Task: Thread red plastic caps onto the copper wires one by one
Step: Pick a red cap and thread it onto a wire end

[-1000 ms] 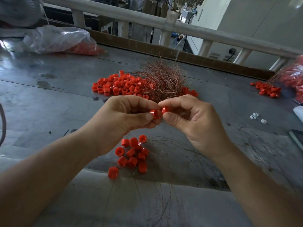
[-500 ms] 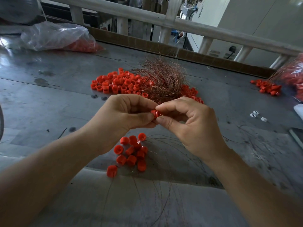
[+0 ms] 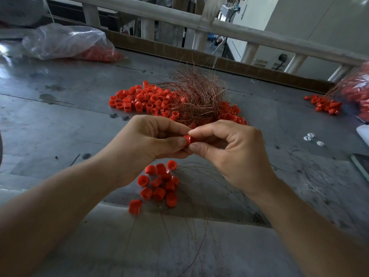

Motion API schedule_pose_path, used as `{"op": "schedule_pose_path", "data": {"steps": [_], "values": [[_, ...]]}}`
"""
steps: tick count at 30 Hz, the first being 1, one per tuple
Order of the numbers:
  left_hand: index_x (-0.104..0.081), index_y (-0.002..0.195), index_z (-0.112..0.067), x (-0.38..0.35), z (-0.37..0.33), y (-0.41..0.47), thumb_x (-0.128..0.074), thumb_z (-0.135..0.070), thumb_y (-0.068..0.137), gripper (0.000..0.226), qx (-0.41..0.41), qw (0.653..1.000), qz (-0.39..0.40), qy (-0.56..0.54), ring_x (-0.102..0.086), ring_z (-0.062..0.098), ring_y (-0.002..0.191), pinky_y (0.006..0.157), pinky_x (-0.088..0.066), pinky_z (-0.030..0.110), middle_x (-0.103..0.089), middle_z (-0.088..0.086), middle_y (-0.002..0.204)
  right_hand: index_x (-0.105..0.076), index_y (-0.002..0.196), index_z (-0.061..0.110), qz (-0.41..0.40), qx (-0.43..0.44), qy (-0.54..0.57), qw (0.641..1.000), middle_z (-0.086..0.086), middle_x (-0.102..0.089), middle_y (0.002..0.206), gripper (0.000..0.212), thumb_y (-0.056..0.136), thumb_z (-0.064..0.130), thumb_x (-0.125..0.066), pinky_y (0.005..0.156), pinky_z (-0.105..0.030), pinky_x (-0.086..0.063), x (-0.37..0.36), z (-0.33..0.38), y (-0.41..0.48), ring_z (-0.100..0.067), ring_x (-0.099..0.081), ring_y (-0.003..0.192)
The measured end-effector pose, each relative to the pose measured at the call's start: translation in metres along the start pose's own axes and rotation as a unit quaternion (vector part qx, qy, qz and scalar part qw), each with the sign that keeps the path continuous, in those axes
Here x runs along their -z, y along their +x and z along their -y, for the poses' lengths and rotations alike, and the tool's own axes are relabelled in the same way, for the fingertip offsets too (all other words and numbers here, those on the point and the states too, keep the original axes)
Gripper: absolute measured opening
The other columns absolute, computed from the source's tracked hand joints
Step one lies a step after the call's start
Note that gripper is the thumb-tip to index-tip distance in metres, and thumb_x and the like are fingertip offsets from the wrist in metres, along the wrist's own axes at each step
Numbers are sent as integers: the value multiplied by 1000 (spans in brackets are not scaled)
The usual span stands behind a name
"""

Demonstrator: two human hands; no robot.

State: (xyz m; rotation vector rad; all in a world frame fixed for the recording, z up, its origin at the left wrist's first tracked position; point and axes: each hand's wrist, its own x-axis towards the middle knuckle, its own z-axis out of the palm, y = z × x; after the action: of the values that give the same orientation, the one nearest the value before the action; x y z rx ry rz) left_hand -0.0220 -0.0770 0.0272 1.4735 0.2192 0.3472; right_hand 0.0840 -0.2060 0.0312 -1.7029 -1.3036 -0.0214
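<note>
My left hand (image 3: 151,140) and my right hand (image 3: 231,148) meet fingertip to fingertip over the grey table, both pinching one red cap (image 3: 188,140); any wire between the fingers is hidden. Below them lies a small cluster of red caps (image 3: 159,184) with thin copper wires (image 3: 199,222) trailing toward me. Behind my hands sits a bushy bundle of copper wires (image 3: 196,96) on top of a big pile of loose red caps (image 3: 139,100).
A clear plastic bag with red caps (image 3: 67,43) lies at the far left. More caps (image 3: 325,104) and another bag (image 3: 357,90) are at the right edge. Three small white pieces (image 3: 312,137) lie right of my hands. A wooden railing (image 3: 199,25) borders the far side.
My two hands have closed together: a second red piece seen a second ago between the right fingers is now out of sight, and only one cap shows at the pinch.
</note>
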Motion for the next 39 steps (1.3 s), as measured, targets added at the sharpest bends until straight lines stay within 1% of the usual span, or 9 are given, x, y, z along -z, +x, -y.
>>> {"op": "schedule_pose_path", "data": {"steps": [5,12,18,21,24,28,31,34,39], "values": [[-76,73,-22,-1,0,-1,-62,-13,57,23,-7,1000,8,2,-69,12,66,60,-53,15,-72,4,71,-72,87,11,2,-2,1,1000,6,-67,80,21,68,6,-76,68,-18,-54,1,1,0,-6,-66,76],[-75,74,-15,-1,-2,-4,-63,-13,55,23,9,999,29,-29,-70,14,65,58,-54,17,-72,8,70,-70,84,16,3,-5,16,1000,16,-63,76,21,66,9,-77,65,-11,-51,3,6,-1,-1,-65,74],[-72,81,-9,1,0,-4,-63,-11,55,27,19,999,27,-33,-70,18,66,58,-55,20,-72,12,72,-73,82,8,-23,24,-26,999,10,-64,76,18,65,14,-75,65,-13,-52,-3,7,-4,-5,-64,77],[-73,81,-11,2,1,-4,-64,-13,55,28,21,999,27,-32,-71,17,69,60,-55,19,-73,11,75,-72,83,8,-21,25,-20,999,8,-65,77,19,64,11,-77,67,-16,-53,-2,5,-4,-6,-65,78],[-75,81,-16,3,1,-3,-66,-19,53,29,11,999,36,-33,-71,16,71,62,-54,18,-73,9,76,-70,86,12,-16,26,-1,1000,11,-64,77,23,64,16,-75,69,-16,-53,0,4,-1,-5,-65,78],[-74,85,-17,3,3,-2,-64,-14,57,29,6,999,48,-25,-71,16,70,60,-54,18,-73,9,75,-71,84,15,9,22,0,1000,15,-63,74,23,64,25,-74,67,-13,-51,1,2,0,-3,-63,74],[-74,86,-19,6,4,-2,-66,-13,61,27,12,997,71,-17,-70,19,69,60,-54,21,-72,11,75,-64,97,29,62,-14,50,997,13,-62,73,35,63,29,-70,70,-15,-50,4,2,2,-4,-62,72],[-67,98,-19,9,4,-3,-72,-14,64,35,17,995,95,-8,-70,21,70,62,-56,24,-71,12,76,-64,103,21,123,6,22,992,12,-59,82,38,66,28,-68,74,-12,-45,4,0,3,0,-57,80],[-53,114,-16,8,5,-4,-63,-13,67,48,22,993,111,-32,-70,20,69,61,-56,25,-71,10,74,-71,88,10,143,34,-14,989,10,-56,82,20,72,21,-70,73,-11,-41,6,1,4,3,-53,77]]}}
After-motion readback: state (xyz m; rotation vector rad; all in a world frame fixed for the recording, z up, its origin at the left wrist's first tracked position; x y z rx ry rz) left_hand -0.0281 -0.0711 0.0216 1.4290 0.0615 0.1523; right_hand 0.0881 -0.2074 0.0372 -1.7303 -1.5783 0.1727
